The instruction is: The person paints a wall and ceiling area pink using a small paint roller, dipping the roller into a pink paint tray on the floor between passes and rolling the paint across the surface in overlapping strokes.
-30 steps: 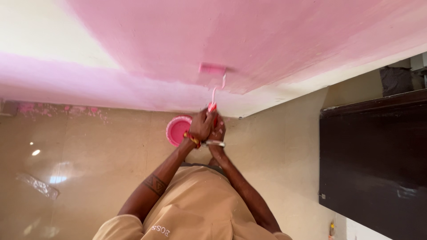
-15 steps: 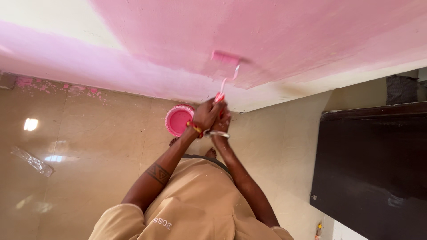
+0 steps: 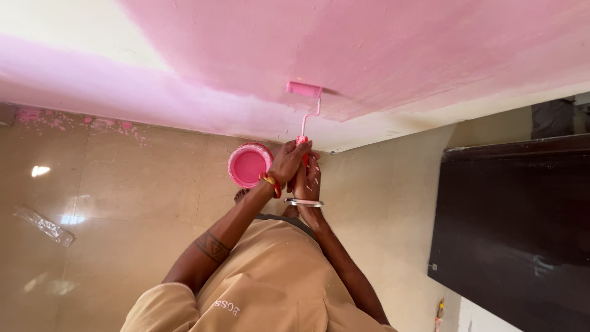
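Observation:
Both my hands grip the red handle of a small paint roller (image 3: pixel 303 89), one stacked over the other. My left hand (image 3: pixel 287 161), with a red and gold bangle at the wrist, is wrapped around the upper part of the handle. Just below it is my right hand (image 3: pixel 310 179), which wears a silver bangle. The pink roller head presses against the wall (image 3: pixel 381 49) at the lower edge of the wet pink area. A round bucket of pink paint (image 3: pixel 249 165) stands on the tiled floor just left of my hands.
A strip of unpainted cream wall (image 3: pixel 61 24) remains at the upper left. Pink paint splatters (image 3: pixel 74 120) dot the floor along the wall. A crumpled clear plastic wrapper (image 3: pixel 46 224) lies at the left. A large dark panel (image 3: pixel 516 227) stands at the right.
The roller slid a short way to the right along the wall, up and then slightly back, with both hands following it. The bucket has not moved.

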